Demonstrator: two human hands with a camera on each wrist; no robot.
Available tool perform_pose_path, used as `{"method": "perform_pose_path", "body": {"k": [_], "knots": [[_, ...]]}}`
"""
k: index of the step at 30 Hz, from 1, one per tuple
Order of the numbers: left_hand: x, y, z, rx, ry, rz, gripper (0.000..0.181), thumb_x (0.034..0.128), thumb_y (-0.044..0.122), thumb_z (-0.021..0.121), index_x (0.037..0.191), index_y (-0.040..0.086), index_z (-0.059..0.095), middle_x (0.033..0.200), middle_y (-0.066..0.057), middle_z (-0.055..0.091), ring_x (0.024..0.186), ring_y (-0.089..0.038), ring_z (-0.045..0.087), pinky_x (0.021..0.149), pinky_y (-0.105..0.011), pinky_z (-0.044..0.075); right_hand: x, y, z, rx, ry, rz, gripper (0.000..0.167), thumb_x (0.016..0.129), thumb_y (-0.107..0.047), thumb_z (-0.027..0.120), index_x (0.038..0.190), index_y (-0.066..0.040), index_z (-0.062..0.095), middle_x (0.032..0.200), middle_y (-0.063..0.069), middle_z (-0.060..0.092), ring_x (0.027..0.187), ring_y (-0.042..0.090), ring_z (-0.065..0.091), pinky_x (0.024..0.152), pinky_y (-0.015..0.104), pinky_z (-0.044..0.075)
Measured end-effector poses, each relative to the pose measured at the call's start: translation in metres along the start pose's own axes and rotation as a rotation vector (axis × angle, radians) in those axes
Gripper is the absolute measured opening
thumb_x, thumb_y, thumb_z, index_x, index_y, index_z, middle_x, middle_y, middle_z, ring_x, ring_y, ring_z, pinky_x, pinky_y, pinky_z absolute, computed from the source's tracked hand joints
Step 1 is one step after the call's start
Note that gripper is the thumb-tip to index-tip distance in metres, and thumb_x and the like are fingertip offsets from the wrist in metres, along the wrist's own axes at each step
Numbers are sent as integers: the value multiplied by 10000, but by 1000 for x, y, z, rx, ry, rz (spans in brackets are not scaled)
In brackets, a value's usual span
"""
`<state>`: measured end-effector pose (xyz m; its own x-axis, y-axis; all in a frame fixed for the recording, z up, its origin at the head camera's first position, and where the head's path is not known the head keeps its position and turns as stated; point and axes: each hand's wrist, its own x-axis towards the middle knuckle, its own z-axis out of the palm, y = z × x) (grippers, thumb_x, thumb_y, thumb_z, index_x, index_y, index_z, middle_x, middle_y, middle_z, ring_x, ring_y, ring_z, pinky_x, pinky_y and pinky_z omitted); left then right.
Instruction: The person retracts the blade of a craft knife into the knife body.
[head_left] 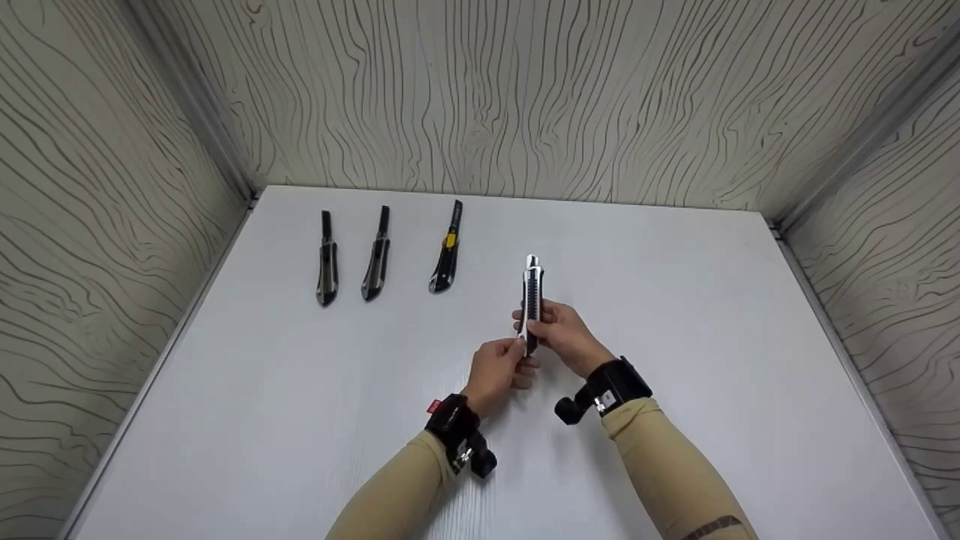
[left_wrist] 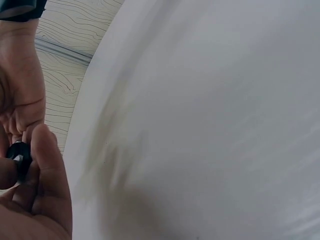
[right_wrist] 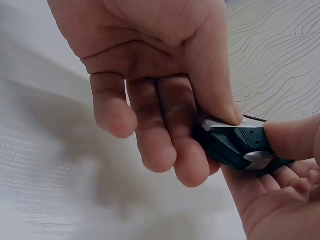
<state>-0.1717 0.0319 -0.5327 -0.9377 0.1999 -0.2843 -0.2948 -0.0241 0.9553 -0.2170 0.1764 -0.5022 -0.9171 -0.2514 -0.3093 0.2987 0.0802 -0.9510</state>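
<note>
A black and silver utility knife (head_left: 532,289) is held above the white table, its silver nose pointing toward the back wall. My right hand (head_left: 568,336) grips it along the body, thumb on the top face. The left hand (head_left: 496,373) pinches its rear end between thumb and fingers. In the right wrist view, the butt of the utility knife (right_wrist: 240,145) shows between both hands, with a small silver piece on it. Only a dark end of the knife (left_wrist: 19,155) appears in the left wrist view. Whether any blade is out, I cannot tell.
Three more utility knives lie in a row at the back left: a grey-black one (head_left: 327,270), a similar one (head_left: 376,262) and a black one with a yellow slider (head_left: 448,251). The white table (head_left: 712,337) meets wood-patterned walls (head_left: 480,97) at the back and sides.
</note>
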Motion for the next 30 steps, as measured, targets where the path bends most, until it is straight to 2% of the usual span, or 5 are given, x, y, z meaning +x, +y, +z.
{"method": "perform_pose_path", "body": {"k": [7,17,22,26,30], "knots": [[0,0,1,-25,-4,3,358,1020,201,472,1118,-102,636,860,-138,732,686,-148,665,638,-314,608,-1,1,-1,7,-9,4,472,975,10,479,1419,107,353,1382,257,528,1097,154,612,1012,328,478],[0,1,1,0,-2,-1,365,1018,215,472,1120,-89,645,873,-151,737,727,-208,704,654,-333,613,-1,2,-1,-7,-5,18,482,979,5,482,1435,85,348,1395,257,516,1099,147,607,984,295,488],[1,-2,2,-1,-10,-13,365,1016,218,467,1117,-84,646,872,-138,739,752,-237,722,654,-322,613,-3,3,0,-47,11,4,455,968,11,499,1404,88,391,1358,270,543,1100,181,613,943,267,510],[0,-5,1,-18,-32,-13,357,1022,204,455,1102,-86,645,889,-167,735,701,-175,700,633,-300,608,-5,5,-1,-103,24,-20,402,951,12,522,1338,104,461,1319,289,566,1057,174,624,880,245,524],[-1,-6,1,-42,-61,-17,352,1031,186,438,1112,-93,637,913,-198,727,681,-141,671,619,-284,599,-5,6,-2,-162,77,-28,365,930,-9,568,1280,90,529,1246,266,626,953,131,641,813,241,535]]}}
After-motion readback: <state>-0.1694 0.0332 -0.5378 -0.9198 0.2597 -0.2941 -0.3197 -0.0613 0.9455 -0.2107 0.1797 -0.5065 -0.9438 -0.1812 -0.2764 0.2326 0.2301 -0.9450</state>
